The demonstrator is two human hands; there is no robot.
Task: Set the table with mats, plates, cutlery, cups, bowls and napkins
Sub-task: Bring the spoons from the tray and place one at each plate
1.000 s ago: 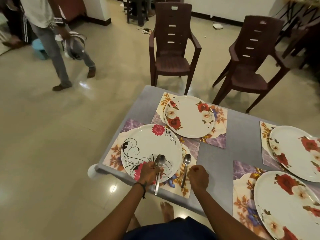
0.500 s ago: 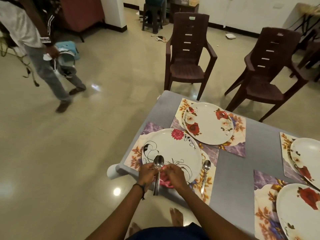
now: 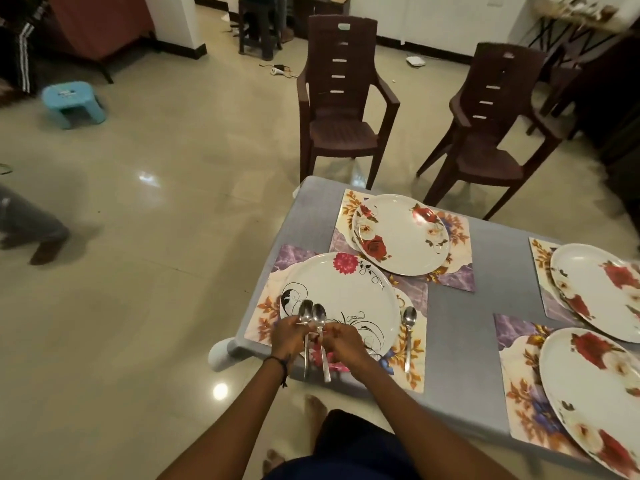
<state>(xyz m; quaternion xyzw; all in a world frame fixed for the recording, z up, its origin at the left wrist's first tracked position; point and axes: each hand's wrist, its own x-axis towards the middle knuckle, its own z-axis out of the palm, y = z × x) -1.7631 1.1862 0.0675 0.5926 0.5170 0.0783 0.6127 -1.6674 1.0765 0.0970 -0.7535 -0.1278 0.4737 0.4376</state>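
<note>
Step in hand: cutlery, at the near-left setting. Judgement: the two hands are splitting a pair of spoons so that one can be carried to another place.

Left hand [image 3: 289, 336]: fingers curled, gripping the left spoon [image 3: 305, 311] just below its bowl. Right hand [image 3: 343, 341]: fingertips pinching the neck of the right spoon [image 3: 319, 316]. The hands sit close together and I cannot tell if they touch. Both spoons are held bowl up and far, with handles hanging toward the near edge, side by side and nearly parallel. Whether the handles touch each other is unclear.

The spoons hover over the near-left part of the swirl plate [image 3: 346, 292], which lies on its mat [image 3: 265, 308] at the near-left corner of the bench [image 3: 450, 323]. A laid spoon [image 3: 409, 327] rests on the same mat just right of that plate, bowl far.

Three rose plates sit on their own mats: one far [image 3: 401, 237], two to the right [image 3: 595, 289] [image 3: 595, 393]. None has a spoon visible beside it. No cup, bowl or napkin shows in this view.

Next move, judged: free one spoon cleanly from the other, reach to a rose plate, and lay it on the mat beside the rim, not on the plate. Risk: a handle slips while the spoons are being parted.
</note>
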